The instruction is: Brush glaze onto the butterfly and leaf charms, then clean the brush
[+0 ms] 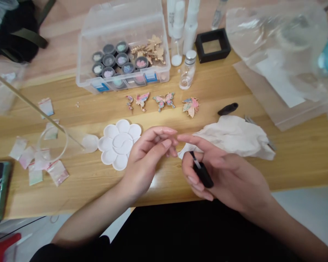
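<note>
A black bottle cap with a small brush rests across the curled lower fingers of my right hand, bristles pointing up and away. That hand's index finger reaches out to the fingertips of my left hand. My left fingers are bent, with the thumb close against them; whatever they may pinch is hidden or too small to name. Left of that hand lies a white flower-shaped palette. Beyond both hands sit a butterfly ornament, a winged ornament and a pink-and-gold ornament.
A clear plastic box holds pots of coloured flakes and gold pieces. Bottles and a black frame stand nearby. A crumpled white cloth lies right, plastic bags behind it. Small sachets and a slanted rod are left.
</note>
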### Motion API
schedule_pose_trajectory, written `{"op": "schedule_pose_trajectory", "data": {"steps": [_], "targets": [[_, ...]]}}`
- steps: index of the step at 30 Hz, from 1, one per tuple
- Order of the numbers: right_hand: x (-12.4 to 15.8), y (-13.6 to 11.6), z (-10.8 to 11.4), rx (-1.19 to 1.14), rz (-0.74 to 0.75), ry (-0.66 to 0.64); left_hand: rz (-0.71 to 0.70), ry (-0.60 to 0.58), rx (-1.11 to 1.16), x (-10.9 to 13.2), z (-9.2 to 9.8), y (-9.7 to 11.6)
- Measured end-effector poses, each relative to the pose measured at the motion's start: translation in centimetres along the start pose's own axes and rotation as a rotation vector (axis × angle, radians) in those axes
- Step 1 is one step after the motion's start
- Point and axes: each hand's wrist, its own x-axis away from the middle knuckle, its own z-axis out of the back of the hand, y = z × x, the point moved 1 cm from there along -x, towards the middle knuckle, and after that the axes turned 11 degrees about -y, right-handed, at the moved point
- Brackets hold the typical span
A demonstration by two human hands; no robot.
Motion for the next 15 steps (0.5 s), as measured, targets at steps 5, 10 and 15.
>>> {"op": "schedule_pose_trajectory", "data": {"steps": [5,10,15], "targets": [[-0.3,-0.1,-0.3,-0.061,0.019,-0.040,-0.002,0.053,0.012,-0.1,0.1,0.1],[-0.7,-0.2,-0.1,-0.104,0.025,-0.065,-0.017,0.102,0.024,-0.1,0.1,0.2],[-1.3,-0.9,-0.4,-0.215,-0.015,-0.001,-0.005,0.153,0.050,-0.3,0.0,0.3]]}}
